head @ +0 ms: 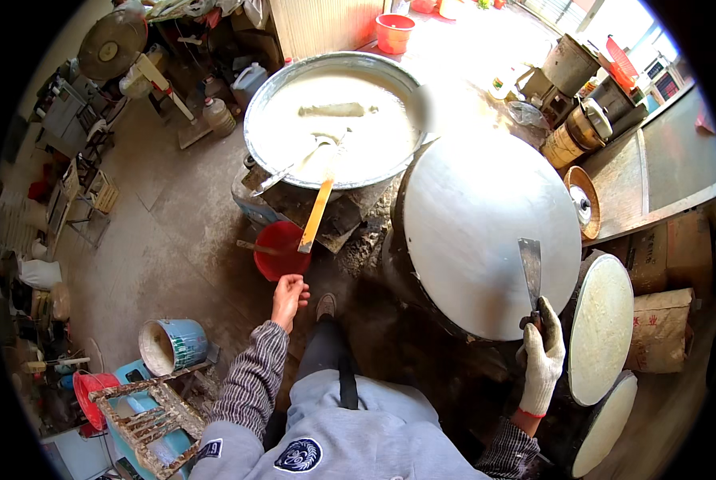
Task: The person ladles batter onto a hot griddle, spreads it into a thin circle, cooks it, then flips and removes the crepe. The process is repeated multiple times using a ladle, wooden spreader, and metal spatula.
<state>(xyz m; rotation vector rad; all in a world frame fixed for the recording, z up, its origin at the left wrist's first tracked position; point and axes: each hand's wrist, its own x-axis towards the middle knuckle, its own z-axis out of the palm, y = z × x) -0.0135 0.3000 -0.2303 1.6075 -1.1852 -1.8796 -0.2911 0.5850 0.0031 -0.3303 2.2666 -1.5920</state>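
My right hand [543, 360], in a white knit glove, grips a scraper [531, 267] by its dark handle. The blade lies over the right side of a large round metal griddle [484, 222], whose surface looks bare and shiny. My bare left hand [288, 298] hangs with curled fingers and nothing visible in them. It is just in front of a red bucket [274, 264] that has a stick across it. Above that hand juts the orange handle [317, 216] of a tool resting in a wide metal basin [256, 138] of pale batter [358, 90]. A metal ladle [292, 171] leans there too.
At right stand two round, pale-topped stacks [601, 330] [607, 423] beside cardboard boxes [661, 330]. Left, a crusted wooden rack [148, 420] sits near a blue paint-type bucket [175, 347]. A pedestal fan [112, 48] and plastic jugs [219, 117] are further back.
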